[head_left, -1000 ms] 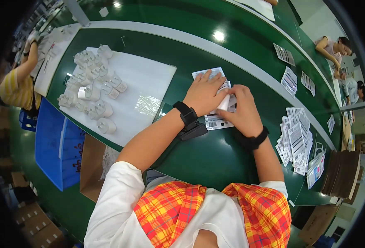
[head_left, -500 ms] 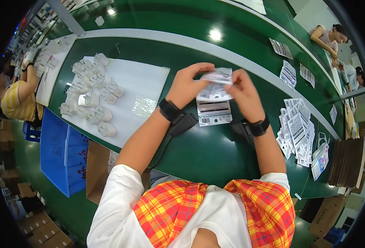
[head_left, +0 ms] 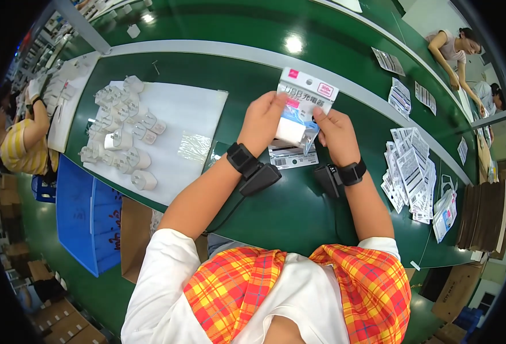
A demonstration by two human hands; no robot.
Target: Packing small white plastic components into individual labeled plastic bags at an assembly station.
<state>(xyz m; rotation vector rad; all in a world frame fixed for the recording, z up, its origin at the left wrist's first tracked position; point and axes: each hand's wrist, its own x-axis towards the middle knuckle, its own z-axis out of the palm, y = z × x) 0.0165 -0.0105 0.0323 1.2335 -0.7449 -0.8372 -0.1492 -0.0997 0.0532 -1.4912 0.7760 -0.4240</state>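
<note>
We hold a clear retail pouch with a white header card up off the green table, our left hand and right hand each pinching a side edge so the small white charger inside stays centred. More flat pouches lie just beneath, on the near side. Loose white chargers wait on the white sheet to the left; printed cards are stacked to the right.
</note>
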